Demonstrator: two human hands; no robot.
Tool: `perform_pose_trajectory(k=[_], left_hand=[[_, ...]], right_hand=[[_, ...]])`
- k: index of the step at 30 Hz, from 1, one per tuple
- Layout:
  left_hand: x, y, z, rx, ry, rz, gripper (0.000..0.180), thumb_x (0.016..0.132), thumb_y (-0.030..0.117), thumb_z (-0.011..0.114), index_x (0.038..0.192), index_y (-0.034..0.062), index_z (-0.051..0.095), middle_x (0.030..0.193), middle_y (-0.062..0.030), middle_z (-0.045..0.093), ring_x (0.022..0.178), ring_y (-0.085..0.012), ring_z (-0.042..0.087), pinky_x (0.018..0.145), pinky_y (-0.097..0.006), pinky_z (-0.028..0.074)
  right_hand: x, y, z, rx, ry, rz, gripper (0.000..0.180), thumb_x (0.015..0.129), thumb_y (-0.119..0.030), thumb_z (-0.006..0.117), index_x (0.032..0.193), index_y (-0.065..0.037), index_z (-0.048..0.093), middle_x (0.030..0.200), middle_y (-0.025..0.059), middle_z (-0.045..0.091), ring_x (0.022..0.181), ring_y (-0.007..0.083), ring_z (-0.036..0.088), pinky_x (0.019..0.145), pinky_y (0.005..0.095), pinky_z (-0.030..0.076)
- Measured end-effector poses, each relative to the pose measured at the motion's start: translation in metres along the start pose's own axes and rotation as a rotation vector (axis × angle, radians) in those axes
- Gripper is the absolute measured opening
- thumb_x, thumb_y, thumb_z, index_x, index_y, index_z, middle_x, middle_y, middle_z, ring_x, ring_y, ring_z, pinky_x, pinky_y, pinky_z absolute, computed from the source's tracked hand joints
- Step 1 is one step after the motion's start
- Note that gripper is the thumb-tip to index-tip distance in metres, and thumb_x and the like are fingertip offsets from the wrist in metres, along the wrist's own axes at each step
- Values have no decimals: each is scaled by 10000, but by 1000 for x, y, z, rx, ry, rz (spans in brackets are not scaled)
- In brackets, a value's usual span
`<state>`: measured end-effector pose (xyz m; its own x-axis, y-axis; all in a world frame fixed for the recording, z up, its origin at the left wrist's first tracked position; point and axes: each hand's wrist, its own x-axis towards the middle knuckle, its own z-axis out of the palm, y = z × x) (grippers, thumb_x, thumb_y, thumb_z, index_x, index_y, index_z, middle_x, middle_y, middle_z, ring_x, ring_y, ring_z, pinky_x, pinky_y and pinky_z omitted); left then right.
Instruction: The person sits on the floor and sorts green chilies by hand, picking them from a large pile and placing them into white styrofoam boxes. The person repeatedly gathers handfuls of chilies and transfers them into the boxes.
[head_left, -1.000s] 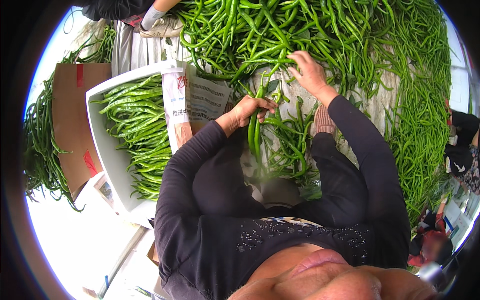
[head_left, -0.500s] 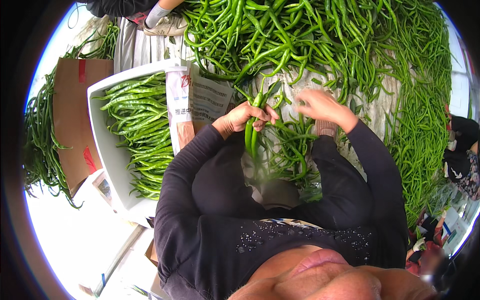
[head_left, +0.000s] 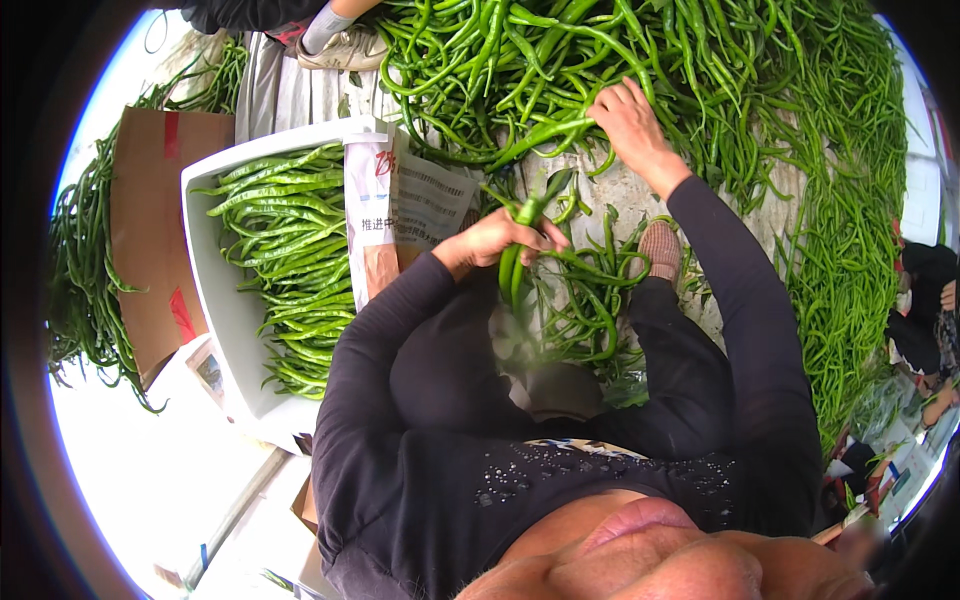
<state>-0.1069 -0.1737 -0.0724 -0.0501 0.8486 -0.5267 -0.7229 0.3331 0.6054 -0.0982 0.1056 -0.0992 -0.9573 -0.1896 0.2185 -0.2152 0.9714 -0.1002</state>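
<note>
— What is the left hand [head_left: 505, 240] doing?

— It is clenched around a small bunch of long, slim green chilli peppers [head_left: 518, 262], near the centre of the view. The tips point up towards twelve o'clock and the rest hangs below the fist.

— And the right hand [head_left: 628, 122]?

— It is stretched out at about one o'clock, fingers curled into the big heap of loose green peppers [head_left: 700, 70] spread over the pale cloth [head_left: 600, 195]. It grips one or two stems there; how many, I cannot tell.

— Where do the sorted ones sit?

— At nine o'clock from the left hand stands a white rectangular plastic crate [head_left: 215, 300], packed with peppers laid side by side [head_left: 290, 260]. A folded sheet of printed newspaper [head_left: 395, 205] lines its right wall, just beside the left wrist.

— Anything else around?

— A flat brown cardboard piece [head_left: 150, 220] lies at nine o'clock beyond the crate, with more peppers along its outer edge. At eleven o'clock another person's light-coloured shoe [head_left: 345, 48] rests at the edge of the heap. The person's own foot in a pinkish shoe [head_left: 660, 248] sits at three o'clock from the held bunch, among scattered peppers.
</note>
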Motion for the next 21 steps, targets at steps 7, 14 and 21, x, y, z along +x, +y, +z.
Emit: perform_pose_trajectory(k=[7, 14, 21], left_hand=[[23, 52, -6, 121, 233, 514, 388, 811, 70, 575, 1181, -47, 594, 1182, -122, 616, 1024, -225, 597, 915, -320, 468], [69, 35, -22, 814, 307, 454, 321, 846, 111, 671, 1157, 49, 615, 978, -38, 660, 875, -86, 566, 805, -266, 475], [26, 63, 26, 606, 230, 300, 217, 837, 148, 712, 1006, 34, 638, 804, 26, 610, 748, -58, 514, 714, -245, 454]], right_hand=[[-25, -48, -26, 188, -279, 164, 146, 831, -78, 520, 944, -99, 611, 852, 96, 614, 836, 277, 634, 743, 391, 516], [-11, -50, -44, 405, -102, 63, 154, 815, -183, 623, 923, -73, 607, 909, 105, 635, 924, 283, 606, 805, 389, 481], [-14, 15, -13, 649, 242, 649, 758, 776, -328, 740, 1350, -34, 342, 1276, 219, 447, 1104, 322, 508, 956, 429, 418]])
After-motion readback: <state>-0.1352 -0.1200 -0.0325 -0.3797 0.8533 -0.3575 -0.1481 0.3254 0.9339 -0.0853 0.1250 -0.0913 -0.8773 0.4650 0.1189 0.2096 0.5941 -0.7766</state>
